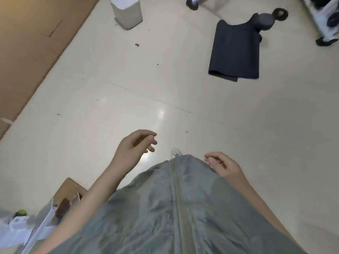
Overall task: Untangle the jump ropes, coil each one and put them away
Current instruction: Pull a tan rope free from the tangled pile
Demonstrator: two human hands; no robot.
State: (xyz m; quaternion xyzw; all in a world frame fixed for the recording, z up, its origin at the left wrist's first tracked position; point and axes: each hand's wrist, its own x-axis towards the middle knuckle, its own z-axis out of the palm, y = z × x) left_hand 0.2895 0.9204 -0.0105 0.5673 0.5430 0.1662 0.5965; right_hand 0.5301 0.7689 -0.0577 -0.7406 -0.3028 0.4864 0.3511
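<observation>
Person stands on cream floor [128,99], green garment [165,208] filling lower centre. Left hand [134,145] and right hand [222,165], lower centre, both loosely curled, grip on nothing. Jump ropes not seen anywhere in frame. Folded dark mat [235,52] upper right; grey bin [127,12] top centre; cardboard [31,43] upper left.
</observation>
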